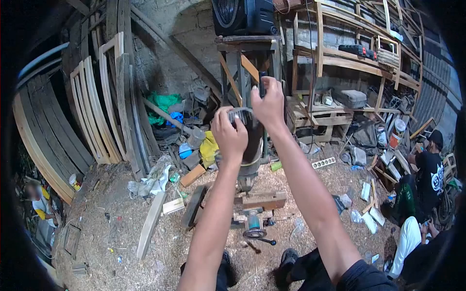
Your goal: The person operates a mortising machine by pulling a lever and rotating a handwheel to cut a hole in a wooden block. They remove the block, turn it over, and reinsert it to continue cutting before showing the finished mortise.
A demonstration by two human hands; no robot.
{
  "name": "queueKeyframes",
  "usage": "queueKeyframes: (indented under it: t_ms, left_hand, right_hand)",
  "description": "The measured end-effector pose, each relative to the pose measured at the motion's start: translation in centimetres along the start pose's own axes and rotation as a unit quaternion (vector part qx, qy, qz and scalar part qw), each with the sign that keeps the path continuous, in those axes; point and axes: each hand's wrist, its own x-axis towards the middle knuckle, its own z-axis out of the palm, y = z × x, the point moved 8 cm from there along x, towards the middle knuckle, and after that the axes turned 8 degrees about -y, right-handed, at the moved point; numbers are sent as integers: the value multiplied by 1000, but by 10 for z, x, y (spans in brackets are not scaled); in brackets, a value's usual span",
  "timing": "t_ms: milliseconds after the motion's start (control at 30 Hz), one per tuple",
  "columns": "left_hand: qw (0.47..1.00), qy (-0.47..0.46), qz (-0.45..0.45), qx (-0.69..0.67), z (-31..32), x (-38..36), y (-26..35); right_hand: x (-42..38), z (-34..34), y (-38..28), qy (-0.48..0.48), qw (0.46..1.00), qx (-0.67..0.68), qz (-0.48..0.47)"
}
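A dark upright machine (251, 145) with a vented, perforated top (241, 115) stands in front of me. My left hand (229, 130) has its fingers curled over the left edge of that top. Just right of it and higher, my right hand (270, 101) is closed around a black handle (263, 83); how the handle joins the machine is hidden. Under the machine, a wooden block (264, 200) sits at the vise-like table. A greenish hub with a handwheel (254, 232) and a ball-ended lever (268, 241) are nearest my feet.
Planks and wooden frames (94, 111) lean at the left. Wooden racks (349, 63) line the right wall. A black speaker-like box (245, 17) tops a stand behind. Sawdust covers the floor, with a loose board (150, 225). People sit at right (429, 169) and left (43, 203).
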Motion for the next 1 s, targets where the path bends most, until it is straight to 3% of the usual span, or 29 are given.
queueKeyframes:
  t_ms: [67, 167, 233, 300, 367, 433, 567, 600, 733, 867, 1000]
  left_hand:
    - [999, 24, 27, 27, 0, -3, 8]
    - [999, 17, 23, 27, -1, -9, 2]
    - [999, 23, 30, 27, 1, -6, 1]
    - [999, 39, 33, 15, 3, -7, -3]
    - [997, 53, 46, 27, 4, -8, -6]
    - [998, 39, 28, 28, 4, -11, -7]
    - [997, 58, 33, 32, 6, -17, -15]
    - [997, 58, 33, 33, 7, -18, -15]
    - [997, 62, 34, 23, 6, -21, -17]
    - [996, 75, 44, 13, 7, -27, -14]
    - [996, 72, 50, 6, 7, -30, -18]
  right_hand:
    - [26, 1, 11, 78, 997, -10, -8]
    - [63, 34, 81, 102, 993, -37, 41]
    - [95, 51, 110, 13, 995, 35, 90]
    - [96, 47, 112, 41, 982, 146, 110]
    - [55, 20, 71, 139, 964, 124, 191]
    - [45, 15, 79, 100, 929, 149, 323]
    - [21, 4, 69, 147, 941, 165, 258]
    - [14, 2, 61, 186, 931, 253, 185]
    - [-24, -4, 56, 162, 915, 289, 230]
    - [-44, -3, 51, 138, 887, 421, 133]
    - [-66, -7, 43, 138, 875, 450, 115]
